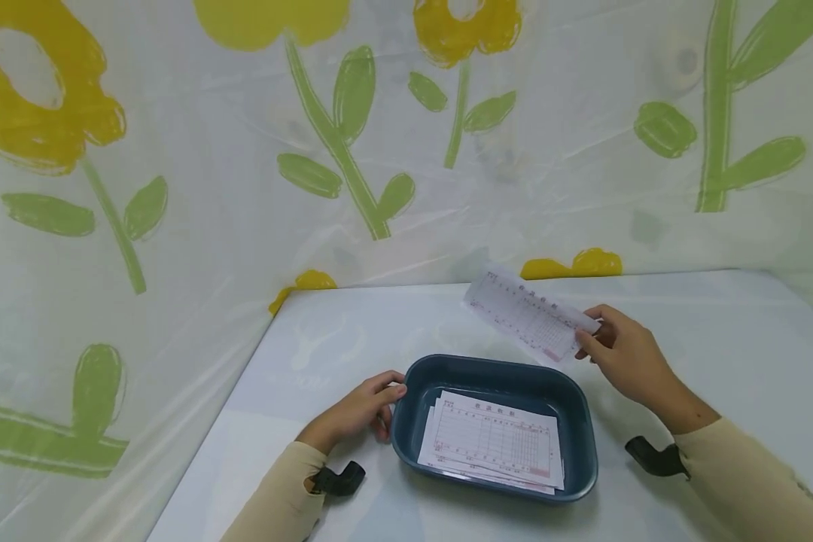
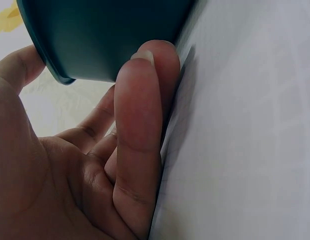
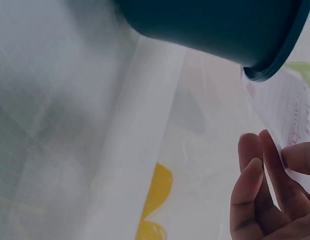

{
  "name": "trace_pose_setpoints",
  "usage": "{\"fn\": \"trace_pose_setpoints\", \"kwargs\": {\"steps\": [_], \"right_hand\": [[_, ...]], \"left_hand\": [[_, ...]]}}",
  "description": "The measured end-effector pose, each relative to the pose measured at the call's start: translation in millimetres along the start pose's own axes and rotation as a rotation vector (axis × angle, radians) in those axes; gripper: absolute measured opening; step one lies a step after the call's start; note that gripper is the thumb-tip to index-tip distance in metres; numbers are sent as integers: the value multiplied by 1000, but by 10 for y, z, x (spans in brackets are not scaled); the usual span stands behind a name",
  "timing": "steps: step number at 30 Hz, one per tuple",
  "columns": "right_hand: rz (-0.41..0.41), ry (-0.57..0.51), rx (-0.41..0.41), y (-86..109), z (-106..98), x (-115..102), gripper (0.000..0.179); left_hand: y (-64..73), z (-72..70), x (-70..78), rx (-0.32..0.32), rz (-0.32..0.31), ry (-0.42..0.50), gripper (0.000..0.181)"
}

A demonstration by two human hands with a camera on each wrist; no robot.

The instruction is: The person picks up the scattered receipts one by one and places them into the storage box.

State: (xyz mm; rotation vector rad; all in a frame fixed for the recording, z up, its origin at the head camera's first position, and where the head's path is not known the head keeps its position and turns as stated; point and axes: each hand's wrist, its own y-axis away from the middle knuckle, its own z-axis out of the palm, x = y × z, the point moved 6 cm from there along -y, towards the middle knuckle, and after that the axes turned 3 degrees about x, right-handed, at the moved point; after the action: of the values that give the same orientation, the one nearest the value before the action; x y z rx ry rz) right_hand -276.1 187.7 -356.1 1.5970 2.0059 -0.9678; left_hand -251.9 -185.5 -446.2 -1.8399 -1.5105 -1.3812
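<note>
A dark blue tub (image 1: 494, 493) with rounded corners stands on the white table. In it lie several printed paper forms (image 1: 494, 436), loosely stacked, with red print and a grid. My left hand (image 1: 362, 406) is at the tub's left end, a digit touching the outer rim; the left wrist view shows its other fingers (image 2: 137, 110) loosely bent beside the outer wall, close to the table. Beyond the tub's far right corner, my right hand (image 1: 626, 350) pinches one end of another printed form (image 1: 522, 309) between thumb and fingers. That sheet hangs in the air, tilted, above the table.
The white table (image 1: 244, 467) reaches back to a pale curtain (image 1: 230, 150) printed with yellow flowers and green leaves, which also runs down the left side. A black wrist mount (image 1: 339, 479) is on the left forearm, another black mount (image 1: 653, 457) on the right.
</note>
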Motion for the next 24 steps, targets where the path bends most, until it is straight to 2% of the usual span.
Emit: {"fn": "trace_pose_setpoints", "kwargs": {"steps": [9,14,18,24], "right_hand": [[6,-69,122,129,-122,-73,30],[-4,-90,154,173,-179,-157,31],[11,-111,110,211,-143,-180,33],[25,-122,-32,258,8,-189,33]], "left_hand": [[7,0,9,-5,6,2,45],[22,-29,-5,0,7,-7,46],[8,-36,-5,2,6,-10,46],[-7,0,-29,1,-4,-3,44]]}}
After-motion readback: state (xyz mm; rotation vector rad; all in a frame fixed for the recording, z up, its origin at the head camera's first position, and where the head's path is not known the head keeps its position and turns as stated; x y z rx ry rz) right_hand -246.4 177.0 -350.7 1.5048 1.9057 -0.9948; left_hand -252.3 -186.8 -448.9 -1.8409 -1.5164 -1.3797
